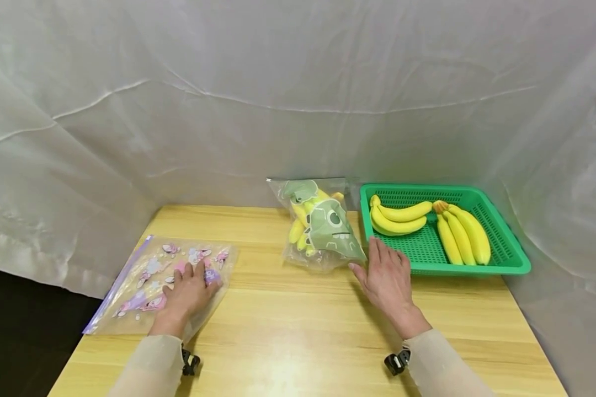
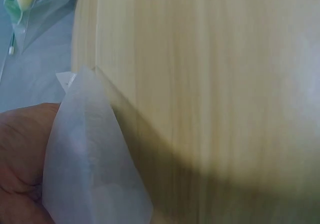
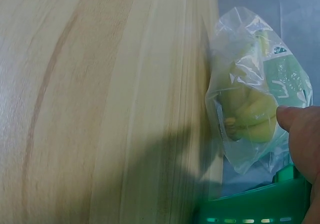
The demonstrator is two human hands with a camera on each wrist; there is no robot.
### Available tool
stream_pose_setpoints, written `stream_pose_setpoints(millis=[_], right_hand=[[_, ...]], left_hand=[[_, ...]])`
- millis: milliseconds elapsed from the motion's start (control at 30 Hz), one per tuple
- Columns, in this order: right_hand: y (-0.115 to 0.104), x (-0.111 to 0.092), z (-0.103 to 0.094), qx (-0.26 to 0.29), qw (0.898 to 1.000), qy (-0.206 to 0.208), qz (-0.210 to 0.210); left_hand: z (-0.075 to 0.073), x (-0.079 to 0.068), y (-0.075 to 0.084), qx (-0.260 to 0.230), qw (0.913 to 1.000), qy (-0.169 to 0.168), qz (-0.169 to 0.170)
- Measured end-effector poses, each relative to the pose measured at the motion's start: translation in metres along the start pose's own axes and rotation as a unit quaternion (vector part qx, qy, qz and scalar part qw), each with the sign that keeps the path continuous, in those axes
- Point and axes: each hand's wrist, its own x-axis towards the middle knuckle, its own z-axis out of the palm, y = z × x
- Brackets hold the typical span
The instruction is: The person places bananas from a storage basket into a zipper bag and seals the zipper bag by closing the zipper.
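Observation:
My left hand point(image 1: 186, 292) rests on a flat clear zip bag point(image 1: 146, 270) with pink and lilac cartoon prints and a purple zip edge, its fingers loosely spread. In the left wrist view a whitish edge of that bag stands up beside the hand point(image 2: 22, 164). My right hand point(image 1: 387, 278) has its fingers extended at the near left corner of a green basket point(image 1: 467, 270). Its thumb points at the lower corner of a second zip bag point(image 1: 330, 226), printed with a green monster and holding bananas. In the right wrist view the thumb overlaps that bag point(image 3: 245, 94).
Inside the basket lie two banana bunches, one sideways point(image 1: 399, 220) at left and one upright point(image 1: 469, 234) at right. Grey cloth point(image 1: 298, 99) hangs behind and beside the wooden table point(image 1: 288, 336). A dark area lies past the table's left edge.

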Motion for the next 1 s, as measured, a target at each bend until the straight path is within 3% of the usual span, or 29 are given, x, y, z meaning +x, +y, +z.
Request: stream_pose_setpoints(millis=[233,467,733,900,1000], right_hand=[[0.0,0.001,0.0,-0.001,1.0,0.01,-0.004],[0.001,0.0,0.001,-0.001,1.0,0.012,-0.005],[0.0,0.0,0.0,0.001,1.0,0.012,-0.005],[0.0,0.0,-0.002,0.002,1.0,0.0,0.0],[0.0,0.0,-0.003,0.004,1.0,-0.006,0.003]], left_hand=[[0.009,-0.007,0.012,0.017,0.9993,-0.001,0.033],[0.013,-0.017,0.024,0.016,0.9992,-0.01,0.034],[0.008,-0.025,0.04,0.009,0.9926,-0.069,0.1],[0.003,-0.034,0.047,-0.029,0.9827,-0.12,0.139],[0.001,-0.036,0.045,-0.068,0.9793,-0.119,0.149]])
